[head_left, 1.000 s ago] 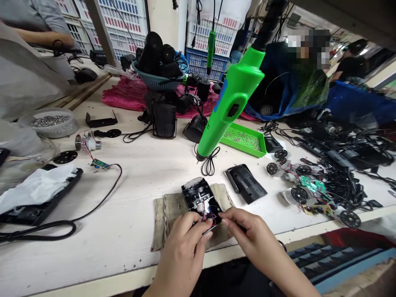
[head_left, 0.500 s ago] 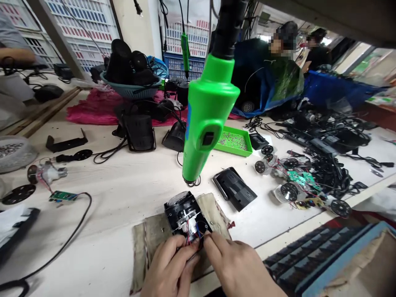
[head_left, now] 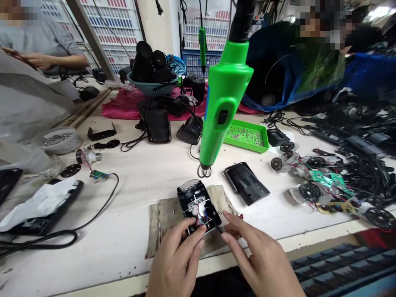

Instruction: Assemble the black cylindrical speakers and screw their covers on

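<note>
My left hand clamps the open housing, covering its near edge. Right of it, I cannot tell whether my right hand grips.

The left hand and the right hand are shown bare, with slender fingers. The right wrist is likewise seen bared. Between the hands, dark clothing is partly glimpsed, its cut lost in shadow.

No words, brands or numbers can be read. A faint mark on a white crate is too small to make out; the green screwdriver shows a blue patch, edge-on, nothing legible.
</note>
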`<move>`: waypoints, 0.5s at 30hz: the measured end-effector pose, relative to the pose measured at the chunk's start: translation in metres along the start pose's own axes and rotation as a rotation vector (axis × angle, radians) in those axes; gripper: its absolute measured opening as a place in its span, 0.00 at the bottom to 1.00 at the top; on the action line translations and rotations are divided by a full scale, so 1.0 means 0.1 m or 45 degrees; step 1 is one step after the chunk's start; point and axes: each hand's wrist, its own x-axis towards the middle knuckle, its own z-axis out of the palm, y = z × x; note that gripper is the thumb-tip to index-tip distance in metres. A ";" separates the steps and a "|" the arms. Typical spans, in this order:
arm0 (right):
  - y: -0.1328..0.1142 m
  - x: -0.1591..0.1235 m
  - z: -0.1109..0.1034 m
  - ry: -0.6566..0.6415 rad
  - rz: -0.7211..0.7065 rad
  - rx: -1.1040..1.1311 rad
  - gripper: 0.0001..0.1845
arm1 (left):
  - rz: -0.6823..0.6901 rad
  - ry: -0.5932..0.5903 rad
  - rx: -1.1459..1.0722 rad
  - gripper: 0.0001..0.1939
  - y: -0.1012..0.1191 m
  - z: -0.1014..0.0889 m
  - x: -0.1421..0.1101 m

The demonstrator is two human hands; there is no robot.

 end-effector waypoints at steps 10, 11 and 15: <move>-0.06 0.09 0.10 0.011 -0.228 -0.164 0.22 | -0.003 -0.027 0.045 0.12 -0.02 -0.01 0.03; -0.06 0.10 0.09 0.004 -0.252 -0.179 0.22 | -0.005 -0.038 0.046 0.11 -0.03 -0.02 0.03; -0.03 0.11 0.06 -0.076 -0.265 -0.126 0.20 | 0.001 -0.042 0.024 0.11 -0.06 -0.04 0.03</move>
